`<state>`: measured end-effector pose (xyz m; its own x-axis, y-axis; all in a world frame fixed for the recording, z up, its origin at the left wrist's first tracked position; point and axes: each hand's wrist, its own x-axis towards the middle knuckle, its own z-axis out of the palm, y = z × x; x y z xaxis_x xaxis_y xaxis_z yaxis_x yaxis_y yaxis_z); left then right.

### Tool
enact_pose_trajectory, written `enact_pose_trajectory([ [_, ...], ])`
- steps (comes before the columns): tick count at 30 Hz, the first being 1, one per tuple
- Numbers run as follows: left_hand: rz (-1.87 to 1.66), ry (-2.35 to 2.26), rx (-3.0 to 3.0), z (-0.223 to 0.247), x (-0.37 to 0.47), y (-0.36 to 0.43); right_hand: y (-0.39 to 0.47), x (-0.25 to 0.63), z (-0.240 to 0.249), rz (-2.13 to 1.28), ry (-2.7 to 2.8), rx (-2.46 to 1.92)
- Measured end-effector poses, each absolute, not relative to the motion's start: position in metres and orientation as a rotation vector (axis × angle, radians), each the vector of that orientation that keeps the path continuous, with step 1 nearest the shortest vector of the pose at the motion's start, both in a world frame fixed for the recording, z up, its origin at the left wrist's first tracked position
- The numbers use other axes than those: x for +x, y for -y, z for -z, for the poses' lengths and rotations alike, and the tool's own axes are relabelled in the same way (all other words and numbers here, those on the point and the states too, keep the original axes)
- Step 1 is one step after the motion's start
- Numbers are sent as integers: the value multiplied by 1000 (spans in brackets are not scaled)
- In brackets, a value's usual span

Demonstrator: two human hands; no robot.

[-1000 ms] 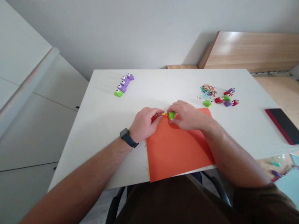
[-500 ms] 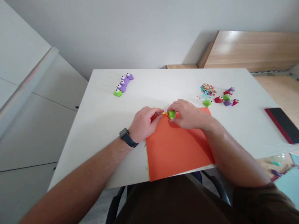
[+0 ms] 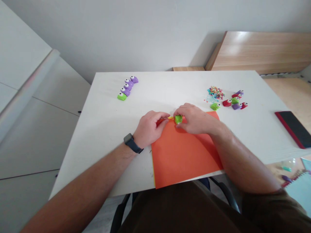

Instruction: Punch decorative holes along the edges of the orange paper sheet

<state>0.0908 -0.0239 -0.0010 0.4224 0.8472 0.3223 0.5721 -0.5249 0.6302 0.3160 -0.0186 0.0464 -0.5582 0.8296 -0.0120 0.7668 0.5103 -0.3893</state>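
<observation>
My left hand [image 3: 152,127] is closed in a pinch on the far left edge of the orange paper [image 3: 187,158]. A yellow sheet shows beneath the paper along its left and far edges. Between the thumb and fingers of my right hand [image 3: 193,119] is a small green craft punch [image 3: 178,119], held at the far edge of the paper. Its working end is partly hidden by my fingers, so I cannot tell whether it is pressed down.
A row of purple punches [image 3: 127,87] with eyes, ending in a green one [image 3: 121,96], stands far left. Right of my hands lie a colourful confetti pile [image 3: 215,93] and several more punches [image 3: 235,100]. A black and red flat object [image 3: 293,129] rests near the table's right edge.
</observation>
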Motion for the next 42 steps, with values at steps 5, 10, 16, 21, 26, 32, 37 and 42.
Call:
enact_pose_trajectory([
  [5, -867, -1203, 2261, 1, 91, 24, 18, 316, -44, -507, 2574, -1377],
  [10, -867, -1208, 2263, 1, 91, 24, 18, 317, -43, -506, 2577, -1363],
  [16, -861, -1212, 2253, 1, 91, 24, 17, 316, -40, -464, 2590, -1363],
  [21, -846, -1209, 2267, 1, 91, 24, 17, 314, -41, -457, 2604, -1354],
  [26, -828, -1189, 2335, -3, 91, 24, 18, 313, -42, -439, 2621, -1366],
  [32, -738, -1176, 2441, -11, 96, 22, 18, 313, -41, -437, 2618, -1332],
  [37, -646, -1172, 2475, -13, 101, 19, 17, 312, -39, -426, 2626, -1335],
  [42, -596, -1120, 2500, -15, 107, 14, 16, 313, -38, -395, 2656, -1333],
])
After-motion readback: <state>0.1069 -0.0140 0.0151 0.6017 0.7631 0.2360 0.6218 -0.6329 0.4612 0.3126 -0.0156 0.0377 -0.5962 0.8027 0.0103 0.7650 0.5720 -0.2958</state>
